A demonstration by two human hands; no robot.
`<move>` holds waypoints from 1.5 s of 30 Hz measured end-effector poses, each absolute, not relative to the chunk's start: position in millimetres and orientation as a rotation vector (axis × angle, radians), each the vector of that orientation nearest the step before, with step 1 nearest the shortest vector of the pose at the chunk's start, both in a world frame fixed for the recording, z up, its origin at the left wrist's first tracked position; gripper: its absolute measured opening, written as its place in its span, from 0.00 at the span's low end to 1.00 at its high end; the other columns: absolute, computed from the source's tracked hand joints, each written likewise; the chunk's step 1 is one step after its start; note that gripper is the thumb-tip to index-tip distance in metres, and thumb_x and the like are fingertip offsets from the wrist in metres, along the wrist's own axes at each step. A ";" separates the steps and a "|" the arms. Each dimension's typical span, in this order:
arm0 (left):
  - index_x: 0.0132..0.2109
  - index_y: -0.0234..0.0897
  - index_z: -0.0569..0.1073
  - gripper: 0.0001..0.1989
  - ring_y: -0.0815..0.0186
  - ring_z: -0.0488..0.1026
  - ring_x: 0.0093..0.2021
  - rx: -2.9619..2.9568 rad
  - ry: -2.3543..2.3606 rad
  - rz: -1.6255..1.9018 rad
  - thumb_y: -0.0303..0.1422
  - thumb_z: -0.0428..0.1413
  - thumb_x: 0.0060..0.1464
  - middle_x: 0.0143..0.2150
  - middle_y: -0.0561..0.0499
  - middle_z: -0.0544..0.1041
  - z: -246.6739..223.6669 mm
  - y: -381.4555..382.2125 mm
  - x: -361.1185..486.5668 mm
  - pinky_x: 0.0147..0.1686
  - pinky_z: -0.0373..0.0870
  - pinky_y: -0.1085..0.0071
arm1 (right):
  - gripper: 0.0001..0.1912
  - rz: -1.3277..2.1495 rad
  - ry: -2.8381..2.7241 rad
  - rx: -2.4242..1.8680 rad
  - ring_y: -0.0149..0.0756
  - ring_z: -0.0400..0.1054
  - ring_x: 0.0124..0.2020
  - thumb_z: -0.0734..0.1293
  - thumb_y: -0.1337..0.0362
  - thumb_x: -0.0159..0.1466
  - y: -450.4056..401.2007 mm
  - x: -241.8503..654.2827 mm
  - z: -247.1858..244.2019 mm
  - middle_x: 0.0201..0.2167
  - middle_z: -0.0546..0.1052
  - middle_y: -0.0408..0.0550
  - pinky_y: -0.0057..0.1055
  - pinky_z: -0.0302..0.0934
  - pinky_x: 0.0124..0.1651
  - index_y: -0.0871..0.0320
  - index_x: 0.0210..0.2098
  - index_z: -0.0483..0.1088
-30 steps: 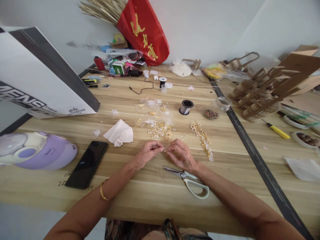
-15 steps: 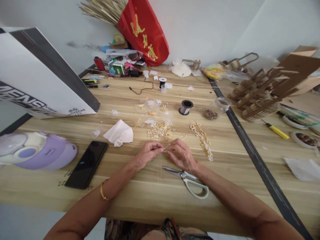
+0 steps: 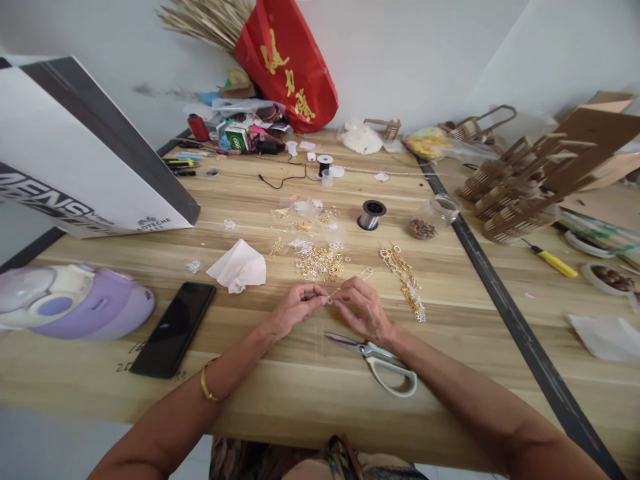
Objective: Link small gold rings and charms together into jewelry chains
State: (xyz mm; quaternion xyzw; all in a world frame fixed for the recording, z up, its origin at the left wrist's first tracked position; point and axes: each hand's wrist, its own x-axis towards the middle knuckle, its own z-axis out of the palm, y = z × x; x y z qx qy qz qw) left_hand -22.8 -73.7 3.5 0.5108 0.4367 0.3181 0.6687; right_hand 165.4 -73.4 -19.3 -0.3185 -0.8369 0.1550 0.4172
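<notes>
Between my two hands runs a thin beaded strand (image 3: 332, 295), its far end with a small ring lying past my right fingers. My left hand (image 3: 299, 305) pinches one end of it, fingers pressed together. My right hand (image 3: 364, 309) is closed on the strand a little to the right; its fingertips partly cover it. Just beyond lies a pile of gold and silver beads (image 3: 320, 262). Finished-looking gold and silver beaded strands (image 3: 406, 283) rest to the right. Scissors (image 3: 385, 363) with pale handles lie beside my right wrist, blades pointing left.
A black phone (image 3: 173, 330), a purple and cream bottle (image 3: 95, 301) and a crumpled tissue (image 3: 239, 267) lie left. A wire spool (image 3: 371, 215) and a jar of beads (image 3: 435, 217) stand behind the strands. A yellow-handled screwdriver (image 3: 554, 260) lies far right.
</notes>
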 end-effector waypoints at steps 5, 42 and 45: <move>0.32 0.32 0.71 0.14 0.77 0.53 0.19 1.221 1.012 0.742 0.41 0.59 0.46 0.18 0.59 0.61 7.8 -73.7 -21.5 0.19 0.48 0.78 | 0.04 0.403 -2.106 -0.819 0.36 0.63 0.33 0.63 0.69 0.61 -73.2 165.3 -19.2 0.31 0.68 0.49 0.33 0.61 0.34 0.57 0.37 0.67; 0.31 0.32 0.71 0.14 0.73 0.59 0.23 1.361 1.000 0.708 0.41 0.56 0.49 0.22 0.56 0.66 1.4 -71.4 -22.1 0.22 0.54 0.77 | 0.04 0.414 -2.128 -0.823 0.35 0.63 0.33 0.63 0.69 0.62 -72.9 165.4 -19.9 0.32 0.68 0.50 0.33 0.61 0.34 0.58 0.37 0.68; 0.30 0.33 0.70 0.15 0.75 0.54 0.20 1.358 1.002 0.683 0.43 0.55 0.50 0.19 0.58 0.60 4.0 -72.2 -22.9 0.20 0.50 0.77 | 0.04 0.409 -2.135 -0.823 0.36 0.63 0.33 0.63 0.69 0.62 -73.0 165.5 -19.6 0.32 0.69 0.50 0.33 0.62 0.34 0.57 0.37 0.68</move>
